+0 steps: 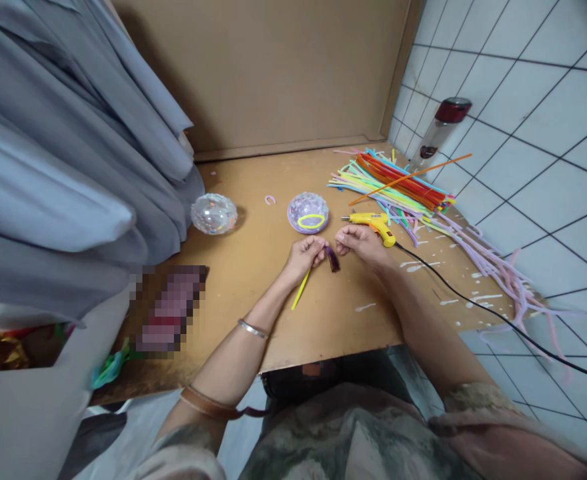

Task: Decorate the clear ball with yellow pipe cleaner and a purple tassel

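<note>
My left hand [305, 256] is closed in a pinch on the top of a small dark purple tassel [332, 259], which hangs down beside the fingertips. A yellow pipe cleaner [301, 291] sticks out below this hand; whether it is held or lies on the table I cannot tell. Just to the right, my right hand [358, 241] has its thumb and fingers pinched together, and what lies between them is too small to make out. Beyond both hands sits a clear, lilac-rimmed ball [307, 203] with a yellow oval ring [311, 221] on its near side.
A yellow glue gun [373, 221] with a black cord lies past my right hand. Behind it are bundled coloured pipe cleaners [398, 183] and a red-capped bottle [441, 130]. Another clear ball [214, 214] and a pale curved piece [270, 199] lie leftward. A grey curtain [73, 167] borders the wooden table [253, 293].
</note>
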A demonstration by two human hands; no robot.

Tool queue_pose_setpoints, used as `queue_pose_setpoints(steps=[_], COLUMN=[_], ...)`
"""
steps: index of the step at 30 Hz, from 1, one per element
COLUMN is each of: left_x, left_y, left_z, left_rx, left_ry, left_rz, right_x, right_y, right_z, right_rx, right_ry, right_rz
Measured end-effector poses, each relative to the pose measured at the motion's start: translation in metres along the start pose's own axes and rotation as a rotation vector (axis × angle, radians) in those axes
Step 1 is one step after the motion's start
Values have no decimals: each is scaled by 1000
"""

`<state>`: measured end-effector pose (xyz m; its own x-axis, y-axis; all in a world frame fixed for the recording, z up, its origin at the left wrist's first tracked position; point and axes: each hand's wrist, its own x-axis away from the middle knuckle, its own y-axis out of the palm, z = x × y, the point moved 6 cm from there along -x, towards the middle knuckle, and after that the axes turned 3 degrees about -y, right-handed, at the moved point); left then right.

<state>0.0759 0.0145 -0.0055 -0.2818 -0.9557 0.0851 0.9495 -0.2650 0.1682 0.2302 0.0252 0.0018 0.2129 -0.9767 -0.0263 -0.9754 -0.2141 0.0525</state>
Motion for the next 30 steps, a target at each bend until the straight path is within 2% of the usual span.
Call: queue_pose_setpoints(steps=[4, 10, 16, 23, 30], left_x=[-1, -2, -2, -1, 0], left_y=[-1, -3, -4, -3, -3], left_z=[0, -1, 1, 1, 2], left_rx=[-2, 3, 9, 16, 16], left_ry=[2, 16, 38, 26, 17], left_rz=[3, 19, 7, 19, 25], right_x=[1, 3, 1, 1, 1], right_y=[2, 11, 8, 10, 10], right_z=[0, 3, 6, 4, 6], right_rx=[29, 101, 64, 43, 17], right_ry=[23, 71, 54, 26, 15], right_rz=[-24, -170, -134, -199, -197])
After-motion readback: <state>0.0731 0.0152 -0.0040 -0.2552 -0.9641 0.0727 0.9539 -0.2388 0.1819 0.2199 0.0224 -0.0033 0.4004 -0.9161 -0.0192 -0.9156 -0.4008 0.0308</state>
